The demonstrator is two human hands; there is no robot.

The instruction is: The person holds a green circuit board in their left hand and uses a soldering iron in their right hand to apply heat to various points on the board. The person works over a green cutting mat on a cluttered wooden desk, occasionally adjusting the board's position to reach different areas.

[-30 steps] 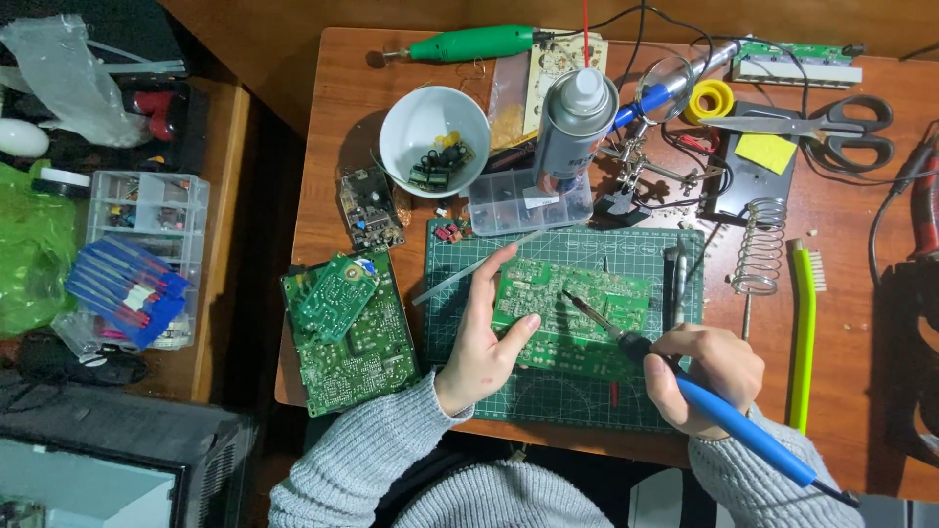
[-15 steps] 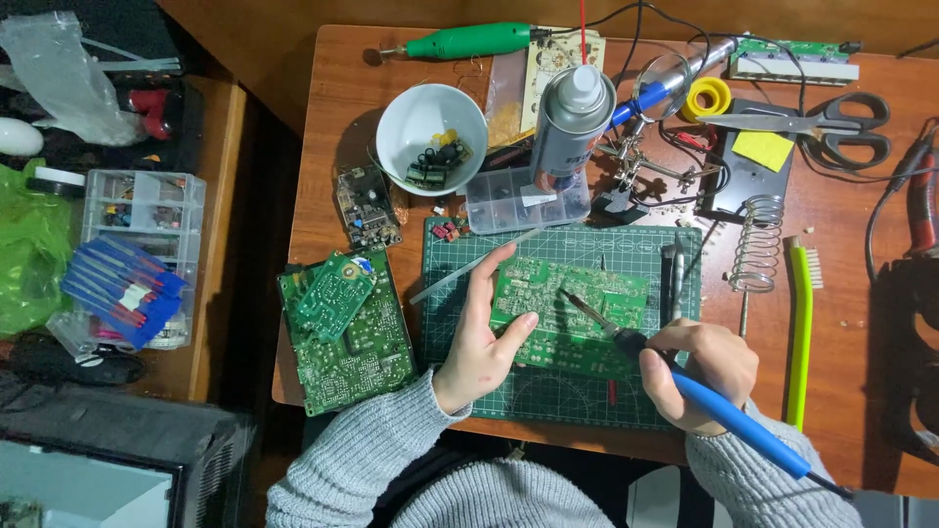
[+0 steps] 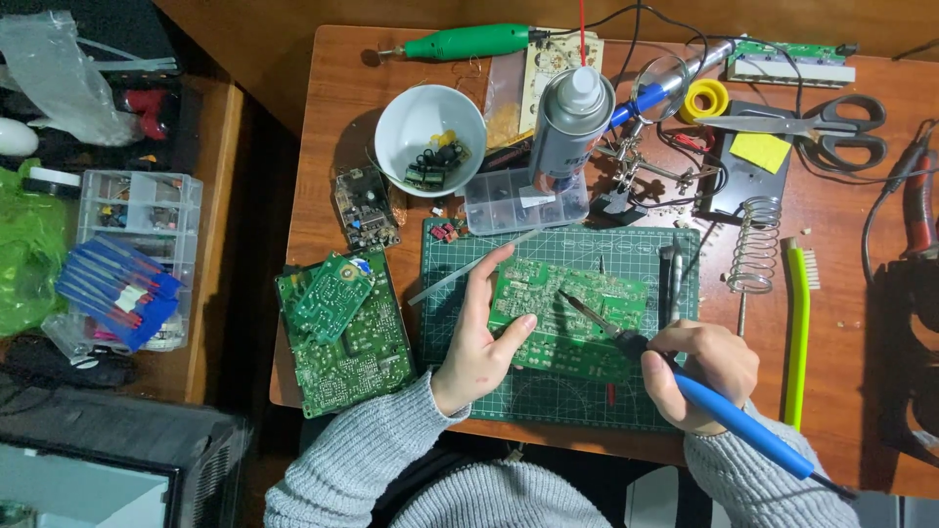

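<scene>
On the wooden bench, two green circuit boards lie left of the green cutting mat. The left hand grips the flat green circuit board lying on the mat. The right hand is wrapped tight around the blue-handled soldering iron, tip touching the board.

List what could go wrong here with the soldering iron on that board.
The left hand steadies the green circuit board with its thumb close to the soldering iron tip, so a slip by the right hand could burn it. The spray can stands just behind the cutting mat, near the heat; a knock might tip it.
</scene>
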